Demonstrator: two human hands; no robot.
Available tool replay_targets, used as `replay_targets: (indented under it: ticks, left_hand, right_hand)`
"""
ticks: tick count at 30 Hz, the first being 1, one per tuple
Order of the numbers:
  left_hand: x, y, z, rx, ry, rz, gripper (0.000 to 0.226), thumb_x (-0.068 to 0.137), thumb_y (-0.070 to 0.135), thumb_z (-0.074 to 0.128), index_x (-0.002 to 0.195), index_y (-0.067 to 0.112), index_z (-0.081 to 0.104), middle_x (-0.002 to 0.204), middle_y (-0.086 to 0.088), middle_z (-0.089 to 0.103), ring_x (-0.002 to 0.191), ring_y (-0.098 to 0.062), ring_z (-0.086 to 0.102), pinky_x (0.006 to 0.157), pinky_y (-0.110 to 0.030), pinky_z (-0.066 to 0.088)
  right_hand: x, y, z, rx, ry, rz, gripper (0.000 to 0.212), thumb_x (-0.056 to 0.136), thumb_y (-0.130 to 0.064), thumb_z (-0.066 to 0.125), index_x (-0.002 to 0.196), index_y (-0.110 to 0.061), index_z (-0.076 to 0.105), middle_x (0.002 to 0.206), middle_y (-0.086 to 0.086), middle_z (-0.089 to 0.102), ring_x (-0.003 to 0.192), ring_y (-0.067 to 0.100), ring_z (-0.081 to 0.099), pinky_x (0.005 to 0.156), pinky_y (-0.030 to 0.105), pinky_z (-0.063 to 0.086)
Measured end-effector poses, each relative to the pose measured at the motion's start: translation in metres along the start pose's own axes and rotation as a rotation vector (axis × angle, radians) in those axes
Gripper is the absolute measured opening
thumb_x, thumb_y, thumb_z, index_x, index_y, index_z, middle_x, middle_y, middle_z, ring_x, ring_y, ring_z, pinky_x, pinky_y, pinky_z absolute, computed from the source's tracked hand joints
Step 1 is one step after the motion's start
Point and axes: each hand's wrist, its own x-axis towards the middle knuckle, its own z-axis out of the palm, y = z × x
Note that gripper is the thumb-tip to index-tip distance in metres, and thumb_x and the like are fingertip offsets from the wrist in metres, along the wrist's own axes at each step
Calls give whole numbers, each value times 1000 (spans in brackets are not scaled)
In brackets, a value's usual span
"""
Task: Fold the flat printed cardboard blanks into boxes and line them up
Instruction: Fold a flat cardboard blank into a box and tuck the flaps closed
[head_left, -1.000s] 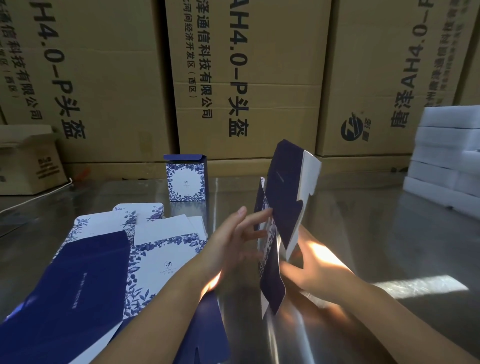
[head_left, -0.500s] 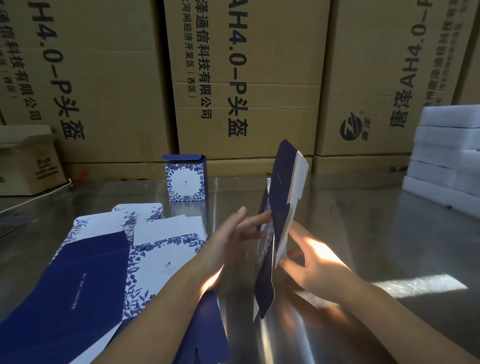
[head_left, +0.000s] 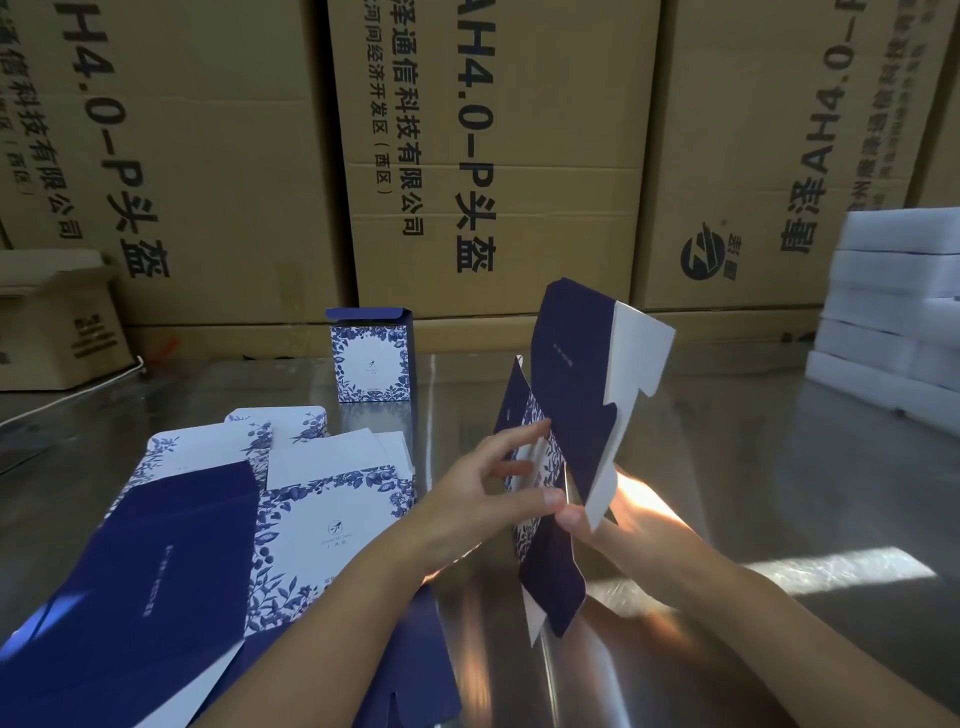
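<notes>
I hold a navy and white floral blank (head_left: 571, 395) upright between both hands above the steel table (head_left: 727, 467). My left hand (head_left: 483, 499) pinches its floral panel from the left, thumb at the front and fingers spread along it. From the right, my right hand (head_left: 618, 525) grips the navy panel near its lower edge; most of that hand is behind the card. A white inner flap sticks out at the upper right. One folded box (head_left: 371, 358) stands at the back of the table. Several flat blanks (head_left: 208, 530) lie in a pile on the left.
Large brown cartons (head_left: 493, 156) wall off the back of the table. A smaller open carton (head_left: 57, 322) sits at the far left. White foam blocks (head_left: 893, 306) are stacked at the right. A patch of sunlight falls on the steel at the right.
The blank has opened out again: its navy panel and white flap have swung to the right, away from the floral panel. My left thumb has come forward onto the card.
</notes>
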Motion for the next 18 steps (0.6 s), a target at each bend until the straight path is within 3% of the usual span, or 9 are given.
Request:
replay_targets:
  ticks: [6, 8, 11, 15, 18]
  left_hand:
    - [2, -3, -1, 25, -39, 8, 86, 51, 50, 78, 130, 46, 43, 138, 19, 46, 126, -4, 46, 101, -43, 45]
    - [1, -4, 1, 47, -64, 3, 94, 50, 49, 82, 133, 47, 38, 138, 24, 43, 127, 0, 43, 101, -43, 45]
    - [0, -3, 2, 57, -86, -4, 97, 51, 47, 83, 135, 48, 33, 138, 24, 41, 126, 2, 42, 103, -42, 43]
    - [-1, -1, 1, 3, -104, -19, 95, 57, 33, 80, 139, 40, 32, 141, 16, 41, 122, 2, 47, 101, -31, 43]
    - [-1, 0, 0, -64, -116, -33, 86, 63, 20, 69, 139, 39, 32, 141, 12, 41, 119, 0, 50, 83, -18, 48]
  right_hand:
    - [2, -6, 2, -42, 134, -48, 64, 74, -69, 43, 135, -51, 37, 120, -31, 55, 108, -15, 50, 80, 0, 38]
    - [3, -4, 1, -45, 156, -28, 72, 74, -67, 42, 141, -40, 38, 122, -28, 56, 110, -13, 51, 85, 5, 40]
    - [4, -6, 1, -57, 177, -13, 75, 72, -69, 42, 141, -39, 38, 126, -24, 55, 111, -9, 52, 96, 21, 44]
    - [3, -9, 1, -59, 186, 20, 79, 71, -71, 40, 144, -44, 30, 139, -21, 46, 122, 0, 48, 105, 29, 40]
    - [3, -11, -1, -66, 186, 54, 88, 60, -78, 36, 142, -47, 28, 132, -19, 48, 116, 4, 50, 100, 24, 40]
